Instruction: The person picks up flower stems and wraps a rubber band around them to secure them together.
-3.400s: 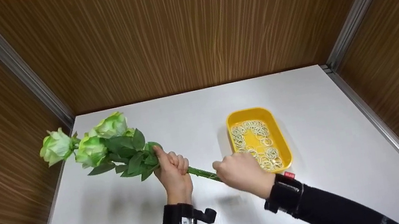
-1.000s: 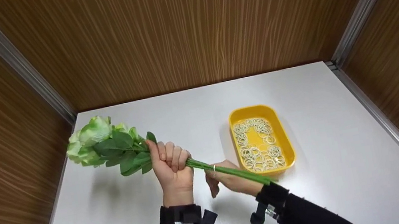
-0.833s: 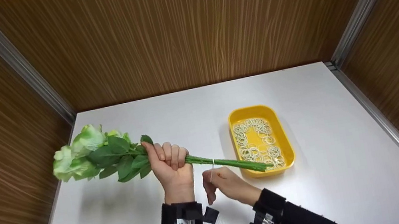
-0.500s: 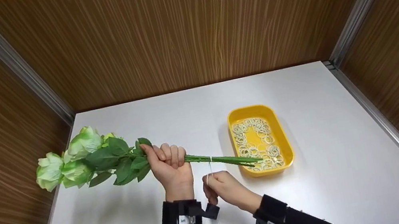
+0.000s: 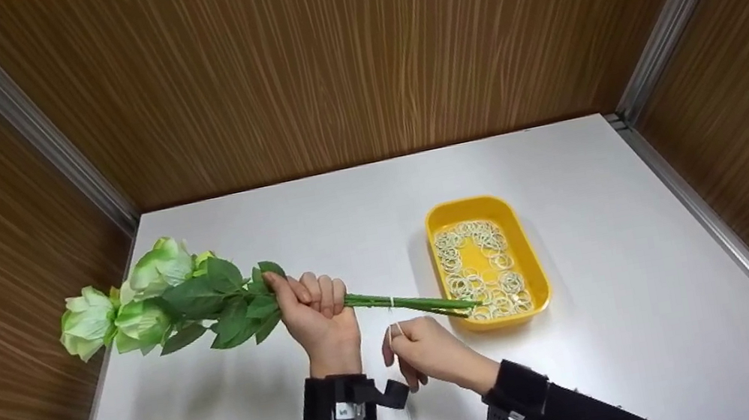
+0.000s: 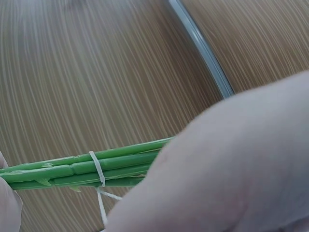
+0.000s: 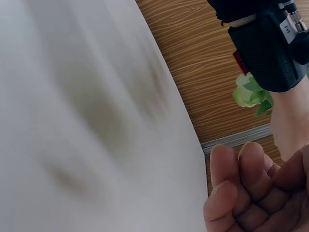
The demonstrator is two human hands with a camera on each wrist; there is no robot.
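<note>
Fingers of left hand (image 5: pixel 317 316) curled round green rose stems (image 5: pixel 409 303) held above white table (image 5: pixel 619 260), blooms (image 5: pixel 124 305) pointing left, right hand (image 5: pixel 422 349) pinching white rubber band (image 5: pixel 392 317) looped round stems, yellow tray (image 5: pixel 532 267) of bands just right.

Recording booth: white table (image 5: pixel 597 218) boxed by wood-grain panels (image 5: pixel 334 57).

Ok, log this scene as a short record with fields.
left hand: grips stems, held off the table
right hand: pinches band, pulling it down from the stems
band: one turn around the stems, the rest stretched to the fingers
roses: point left
tray: yellow, holds bands, right of the hands
</note>
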